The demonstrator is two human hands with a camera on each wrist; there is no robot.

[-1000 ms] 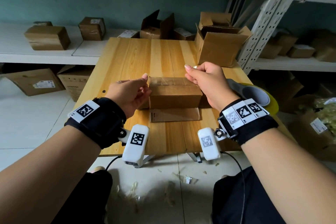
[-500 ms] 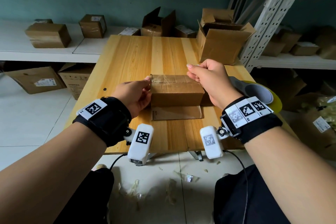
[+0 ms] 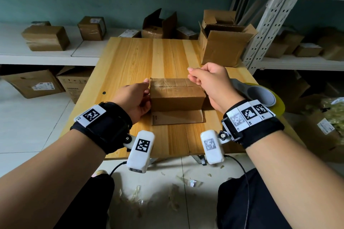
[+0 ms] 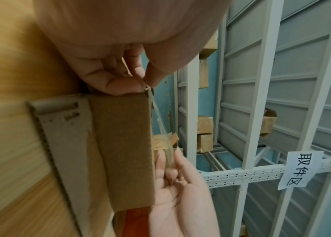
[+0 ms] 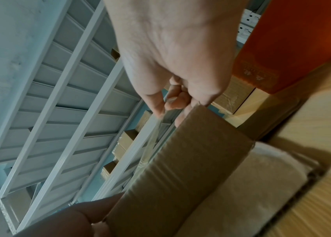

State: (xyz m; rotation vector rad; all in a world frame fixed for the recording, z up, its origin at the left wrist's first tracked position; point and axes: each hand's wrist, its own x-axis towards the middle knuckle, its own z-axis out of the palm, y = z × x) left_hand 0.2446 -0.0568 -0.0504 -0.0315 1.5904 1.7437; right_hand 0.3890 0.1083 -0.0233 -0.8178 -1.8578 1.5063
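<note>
Now lower over closed box (image 3: pixel 176 98), tape strip (image 4: pixel 161 126); left hand (image 3: pixel 134 98), right hand (image 3: pixel 212 83): pinch grip on its ends.

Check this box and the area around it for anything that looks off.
The clear tape stretched across the top of the small box shows white creases near its left end rather than lying smooth. Crumpled scraps litter the floor.

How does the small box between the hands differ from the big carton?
Flaps down on the small box, up on the big carton. The left hand and right hand pinch tape across the small box; the big carton is untouched and taller. Both brown cardboard.
</note>
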